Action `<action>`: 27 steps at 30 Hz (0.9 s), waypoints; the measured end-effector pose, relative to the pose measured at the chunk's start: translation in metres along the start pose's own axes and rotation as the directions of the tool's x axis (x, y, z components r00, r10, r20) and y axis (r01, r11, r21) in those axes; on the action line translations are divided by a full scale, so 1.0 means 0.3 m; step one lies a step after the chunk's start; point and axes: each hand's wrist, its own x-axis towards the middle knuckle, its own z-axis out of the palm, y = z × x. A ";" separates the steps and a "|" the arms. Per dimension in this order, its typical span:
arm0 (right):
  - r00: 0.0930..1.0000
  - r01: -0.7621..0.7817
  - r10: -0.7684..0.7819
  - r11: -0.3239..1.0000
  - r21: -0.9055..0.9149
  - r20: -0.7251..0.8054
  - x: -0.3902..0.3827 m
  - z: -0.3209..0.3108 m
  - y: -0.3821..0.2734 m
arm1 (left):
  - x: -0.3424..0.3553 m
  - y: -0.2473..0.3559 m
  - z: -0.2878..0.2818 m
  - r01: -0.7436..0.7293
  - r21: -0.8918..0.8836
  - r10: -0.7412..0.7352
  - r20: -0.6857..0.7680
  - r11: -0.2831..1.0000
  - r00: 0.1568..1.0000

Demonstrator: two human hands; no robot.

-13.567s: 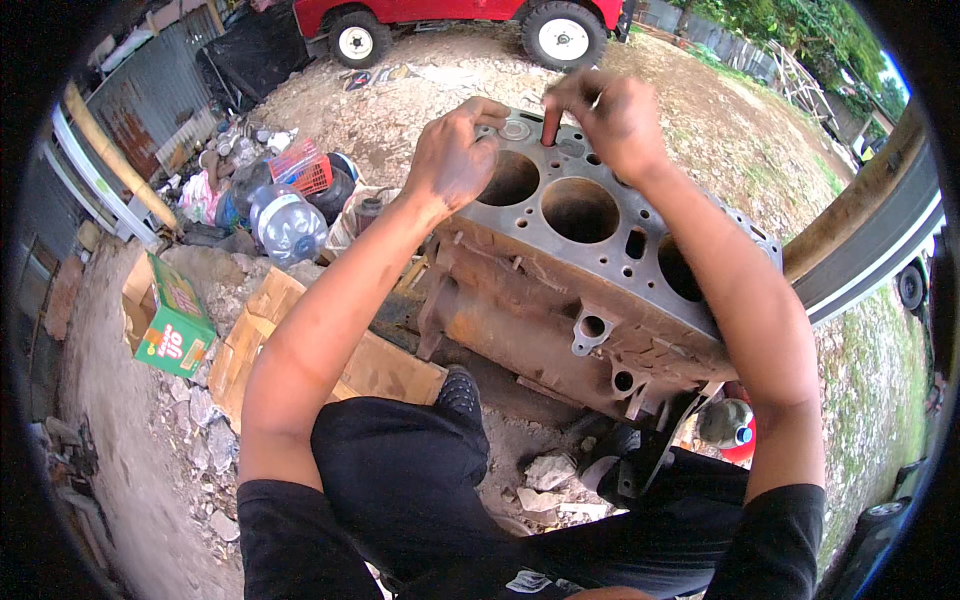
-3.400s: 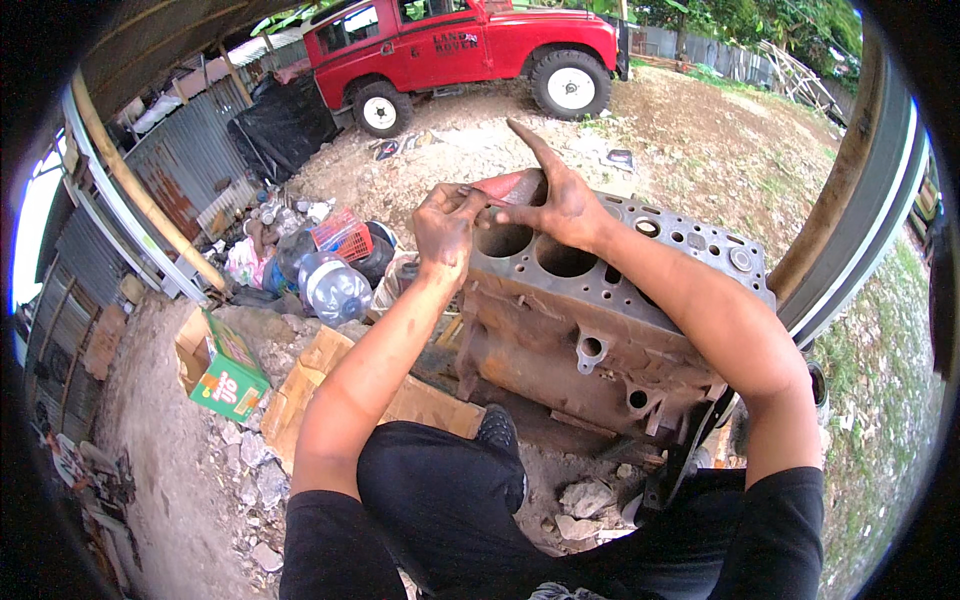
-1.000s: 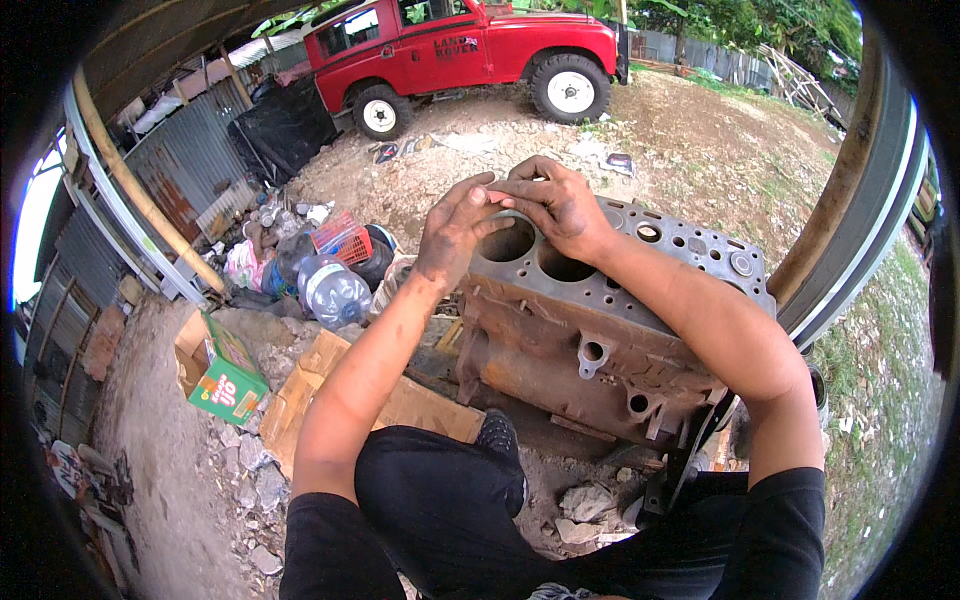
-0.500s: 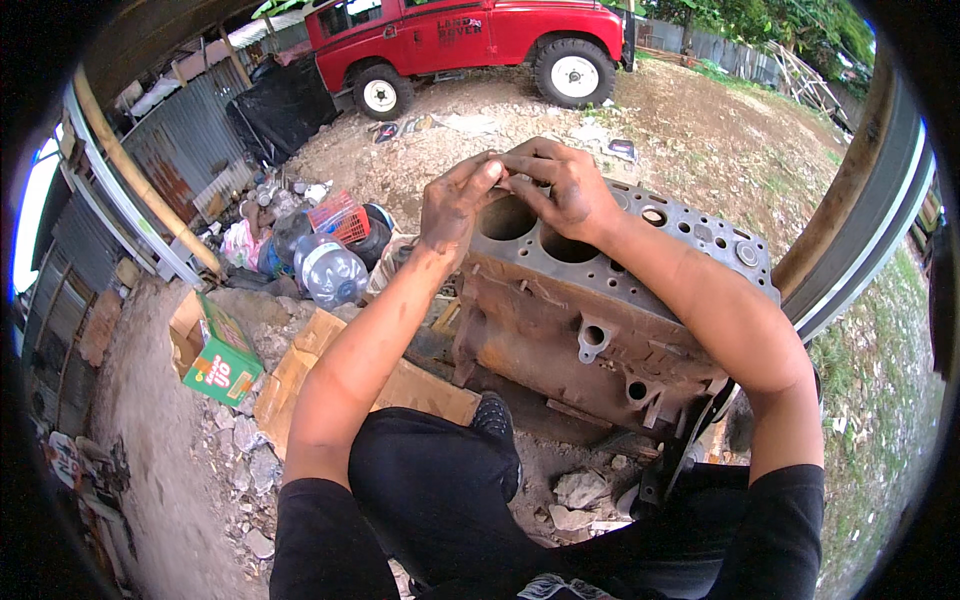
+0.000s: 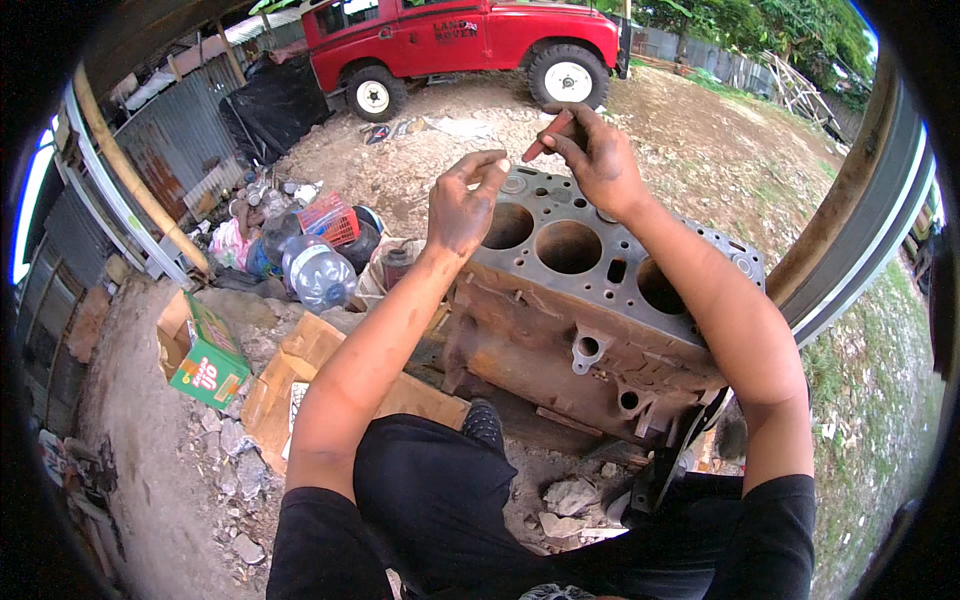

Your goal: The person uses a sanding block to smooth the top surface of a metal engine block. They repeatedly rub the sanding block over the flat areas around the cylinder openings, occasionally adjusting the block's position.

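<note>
A rusty engine block (image 5: pixel 590 325) stands in front of me, its grey flat top pierced by large round bores and smaller holes. Above its far side, my right hand (image 5: pixel 602 165) pinches a reddish-brown folded strip (image 5: pixel 546 138) that looks like sandpaper. My left hand (image 5: pixel 462 210) is raised over the block's left end, thumb and forefinger pressed together. Whether anything small sits between those fingertips I cannot make out. The two hands are apart, and neither touches the block.
A bamboo post (image 5: pixel 140 165) rises at left and a wooden post (image 5: pixel 850 180) at right. Flattened cardboard (image 5: pixel 290 375), a green box (image 5: pixel 205 360) and a clear plastic jug (image 5: pixel 320 272) lie left. Stones (image 5: pixel 572 497) lie below the block; a red vehicle (image 5: pixel 460 40) stands beyond.
My hands, together over the bores before, have drawn apart. The right hand has moved up and right with the reddish-brown strip, now visible; the left stays near the block's left end.
</note>
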 end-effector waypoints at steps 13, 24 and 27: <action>0.938 -0.188 0.189 0.982 -0.033 0.291 -0.022 -0.006 0.035 | -0.048 -0.027 -0.011 -0.171 0.447 0.128 0.126 0.878 0.984; 0.978 -0.062 0.083 0.992 -0.113 0.191 -0.017 -0.013 0.004 | -0.084 -0.024 -0.024 -0.260 0.494 0.175 0.211 0.830 0.962; 0.973 0.015 0.016 0.991 -0.134 0.230 -0.016 -0.006 0.037 | -0.084 -0.027 -0.024 -0.274 0.481 0.197 0.206 0.833 0.959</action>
